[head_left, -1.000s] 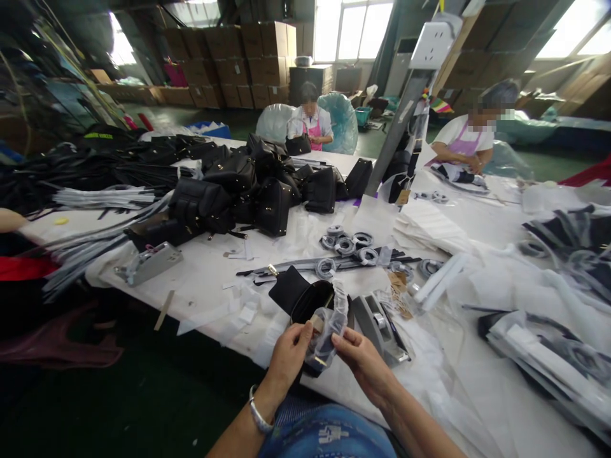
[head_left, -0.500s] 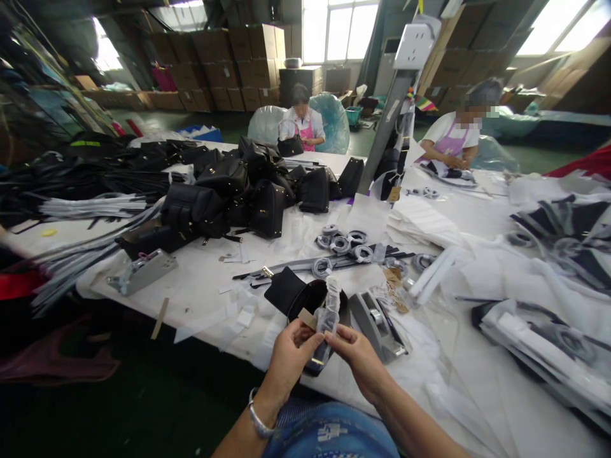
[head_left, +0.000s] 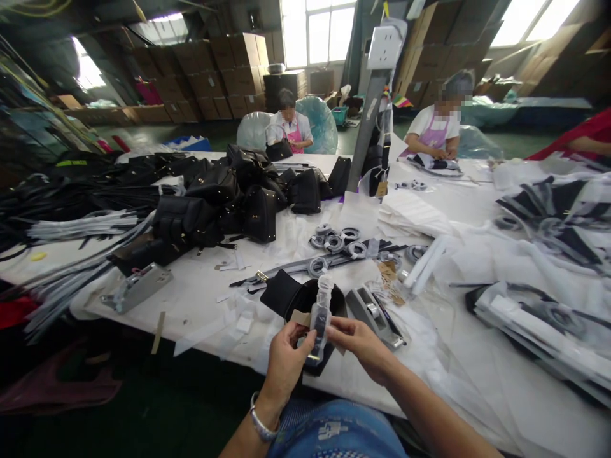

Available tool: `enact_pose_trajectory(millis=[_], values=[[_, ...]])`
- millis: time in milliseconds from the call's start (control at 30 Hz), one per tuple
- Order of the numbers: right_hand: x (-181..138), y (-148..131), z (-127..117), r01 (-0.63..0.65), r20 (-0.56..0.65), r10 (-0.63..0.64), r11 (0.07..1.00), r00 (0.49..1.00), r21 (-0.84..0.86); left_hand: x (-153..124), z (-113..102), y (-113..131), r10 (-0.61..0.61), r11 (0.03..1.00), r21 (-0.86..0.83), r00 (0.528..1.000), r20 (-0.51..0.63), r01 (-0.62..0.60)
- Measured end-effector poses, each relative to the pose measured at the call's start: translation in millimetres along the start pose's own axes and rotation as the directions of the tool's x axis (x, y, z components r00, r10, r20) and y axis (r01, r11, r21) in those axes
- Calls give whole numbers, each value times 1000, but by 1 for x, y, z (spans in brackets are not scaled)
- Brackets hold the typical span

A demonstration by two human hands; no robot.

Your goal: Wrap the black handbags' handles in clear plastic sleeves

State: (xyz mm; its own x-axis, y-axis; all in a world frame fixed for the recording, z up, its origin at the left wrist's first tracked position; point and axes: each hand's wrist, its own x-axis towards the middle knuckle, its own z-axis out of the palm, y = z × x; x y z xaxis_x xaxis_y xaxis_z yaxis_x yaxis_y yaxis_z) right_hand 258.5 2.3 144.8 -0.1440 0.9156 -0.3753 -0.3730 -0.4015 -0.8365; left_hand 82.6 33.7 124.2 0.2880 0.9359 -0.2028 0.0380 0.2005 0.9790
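Wrapped strap (head_left: pixel 321 313) upright between both hands (head_left: pixel 286 361)

Daylight enters through the windows (head_left: pixel 317 28) behind the grey post (head_left: pixel 363 127) and through another window (head_left: pixel 520 19) right of it; both burn out to plain white. In front of the post you see the white table cover (head_left: pixel 205 286) evenly lit, with soft shadows beneath the black bags (head_left: pixel 210 197). Far left of the post the picture turns dim. Lines bow toward the frame edges, and the post leans. Below the post, the clear wrap (head_left: pixel 322 305) between your left hand (head_left: pixel 286 362) and right hand (head_left: pixel 363 346) shows faint glints.
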Motion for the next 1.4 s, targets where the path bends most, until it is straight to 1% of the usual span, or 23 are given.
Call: enact_pose_trajectory(millis=[67, 133, 200, 300, 367, 467, 567, 633, 667, 733, 800, 900, 1000, 1067, 1133, 1200, 1300, 1367, 1400], values=[[-1, 3, -5, -59, 10, 58, 983, 998, 171, 2, -1, 1, 2, 1000, -14, 1000, -24, -2], [0, 12, -8, -100, -4, 108, 936, 994, 337, 3, -3, 3, -6, 999, -52, 1000, -30, 5], [2, 24, -8, -73, -33, 94, 914, 995, 398, 3, -4, 5, -14, 997, -80, 1000, -17, 13], [5, 39, 2, 43, -116, -4, 941, 993, 337, 2, -3, 7, -11, 998, -65, 1000, -11, 11], [7, 45, 11, 131, -206, -77, 956, 975, 263, -1, -2, 8, 0, 1000, -27, 999, -35, -1], [12, 51, 25, 230, -354, -164, 961, 921, 153, -4, 0, 10, 19, 1000, 18, 998, -66, -18], [15, 55, 33, 291, -434, -229, 953, 871, 82, -5, 1, 9, 40, 998, 57, 995, -95, -35], [17, 56, 36, 310, -442, -260, 950, 859, 43, -6, 1, 7, 52, 996, 73, 992, -118, -43], [17, 56, 37, 312, -432, -270, 950, 860, 26, -6, 0, 6, 55, 996, 76, 990, -129, -45], [18, 54, 36, 289, -395, -267, 957, 879, -3, -6, -1, 5, 60, 995, 88, 986, -153, -47], [18, 51, 35, 235, -349, -225, 972, 909, -14, -8, -1, 6, 74, 989, 141, 981, -177, -49], [18, 47, 34, 159, -311, -148, 987, 939, 10, -12, -1, 8, 139, 951, 299, 970, -200, -75], [18, 45, 36, 150, -328, -132, 988, 936, 31, -15, 1, 7, 199, 897, 432, 958, -206, -94], [18, 45, 40, 178, -370, -158, 984, 916, 21, -16, 3, 6, 199, 884, 460, 958, -208, -84], [18, 46, 43, 222, -420, -204, 975, 884, -8, -16, 5, 5, 171, 896, 439, 964, -203, -67], [18, 47, 45, 256, -436, -245, 966, 866, -36, -16, 7, 6, 133, 929, 366, 975, -179, -59], [17, 50, 44, 277, -405, -277, 959, 871, -61, -17, 5, 12, 68, 984, 175, 989, -134, -44], [15, 53, 43, 292, -405, -300, 953, 864, -83, -17, 3, 16, 26, 998, 62, 995, -101, -20], [15, 54, 43, 293, -411, -305, 952, 859, -92, -17, 2, 17, 11, 999, 34, 996, -86, -8]])
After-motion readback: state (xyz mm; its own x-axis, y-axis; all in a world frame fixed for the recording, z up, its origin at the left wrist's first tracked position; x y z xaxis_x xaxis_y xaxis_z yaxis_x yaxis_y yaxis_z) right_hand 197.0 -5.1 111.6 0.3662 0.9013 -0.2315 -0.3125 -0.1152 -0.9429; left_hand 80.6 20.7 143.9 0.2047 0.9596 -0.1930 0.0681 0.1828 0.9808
